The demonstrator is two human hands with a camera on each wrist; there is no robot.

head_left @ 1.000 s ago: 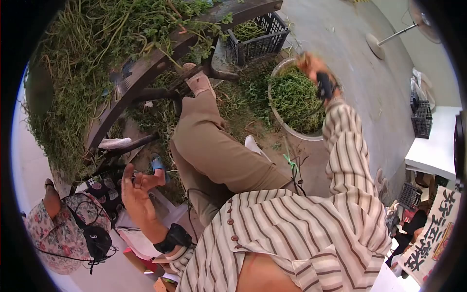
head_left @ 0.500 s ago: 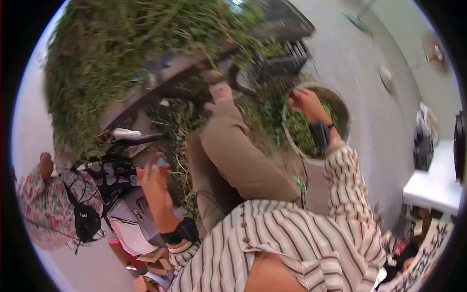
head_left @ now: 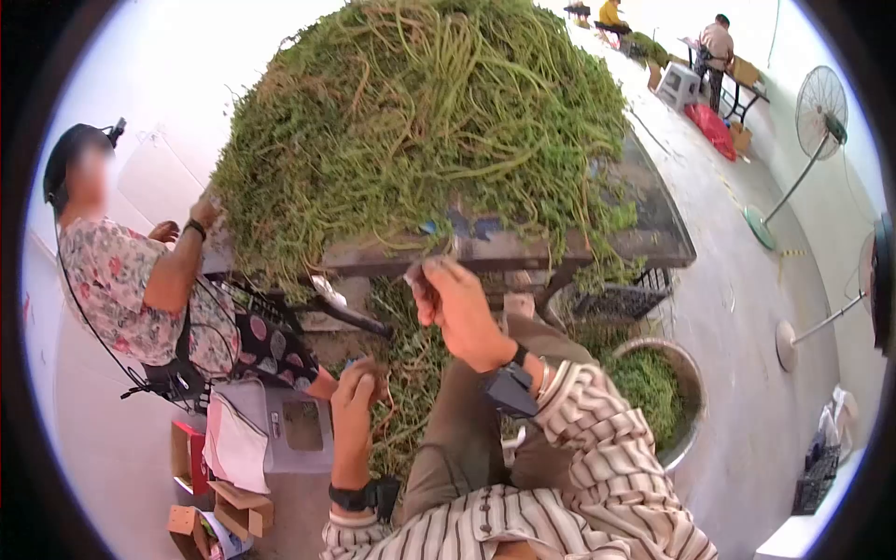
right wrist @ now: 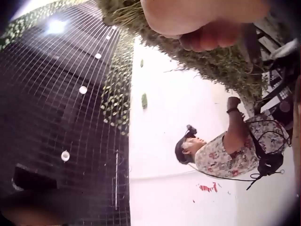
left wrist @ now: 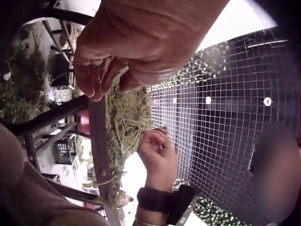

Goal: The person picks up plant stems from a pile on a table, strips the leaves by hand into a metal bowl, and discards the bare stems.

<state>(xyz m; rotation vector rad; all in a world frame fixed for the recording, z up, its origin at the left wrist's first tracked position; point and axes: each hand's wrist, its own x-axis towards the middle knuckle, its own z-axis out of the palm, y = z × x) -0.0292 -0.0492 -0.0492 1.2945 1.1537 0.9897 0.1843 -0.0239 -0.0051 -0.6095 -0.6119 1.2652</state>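
A large heap of green stems and leaves [head_left: 420,140] covers the dark table [head_left: 663,219]. My right hand [head_left: 462,317] is raised just off the table's near edge, its fingers loosely bent; nothing shows in them. Lower and to the left, above loose greens on the floor [head_left: 411,401], is my left hand [head_left: 353,420], with bent fingers and nothing visible in its grasp. The left wrist view shows the left hand [left wrist: 146,42] close up and the right hand [left wrist: 159,153] beyond it. In the right wrist view the right hand [right wrist: 202,21] is cut off at the top.
A round tub [head_left: 693,392] of greens stands at the right, near a dark crate [head_left: 625,301] under the table. A person in a floral top [head_left: 117,280] sits at the left, behind a grey bin [head_left: 303,429] and cardboard boxes [head_left: 243,509]. Fans [head_left: 821,117] stand at the right.
The head view has swung up and left, bringing the whole heap into view. My right hand has left the tub and moved over to the table's near edge.
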